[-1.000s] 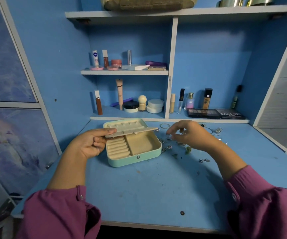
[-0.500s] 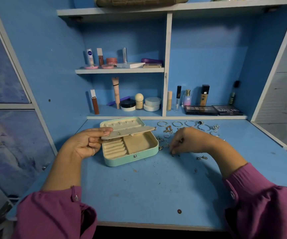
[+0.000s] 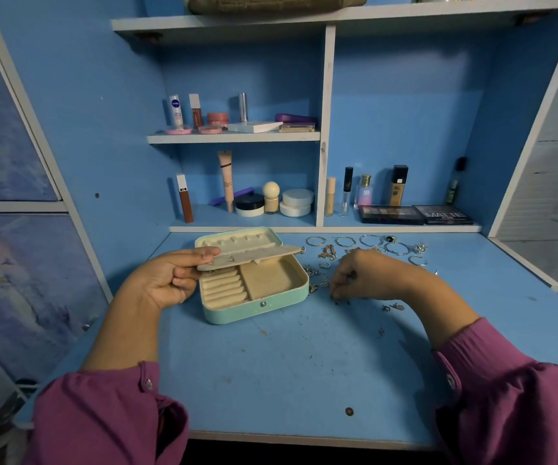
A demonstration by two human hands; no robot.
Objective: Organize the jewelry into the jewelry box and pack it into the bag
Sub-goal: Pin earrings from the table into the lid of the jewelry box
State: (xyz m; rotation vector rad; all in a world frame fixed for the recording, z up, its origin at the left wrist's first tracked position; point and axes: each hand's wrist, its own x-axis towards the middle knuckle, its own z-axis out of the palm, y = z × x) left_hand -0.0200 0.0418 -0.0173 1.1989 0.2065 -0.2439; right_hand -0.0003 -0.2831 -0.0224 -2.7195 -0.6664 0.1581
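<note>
Open box (image 3: pixel 254 286) on the worktop (image 3: pixel 304 364). Left hand (image 3: pixel 167 280) pinches the flap (image 3: pixel 250 258) up; right hand (image 3: pixel 361 276), fingertips closed on a small piece, works among loose jewelry (image 3: pixel 364 250). Risks: the piece may slip; the flap may drop.

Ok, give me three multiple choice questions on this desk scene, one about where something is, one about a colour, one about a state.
1. The loose jewelry lies where from the jewelry box?
A. its right
B. its left
C. inside it

2. The box's outer shell is:
A. pink
B. mint green
C. black

3. The left hand is:
A. flat on the desk
B. holding up the box's inner flap
C. gripping a bottle

Answers: 1 A, the pieces are scattered on the desk to the right. 2 B, its rim shows mint. 3 B, thumb and fingers pinch the flap's edge.
</note>
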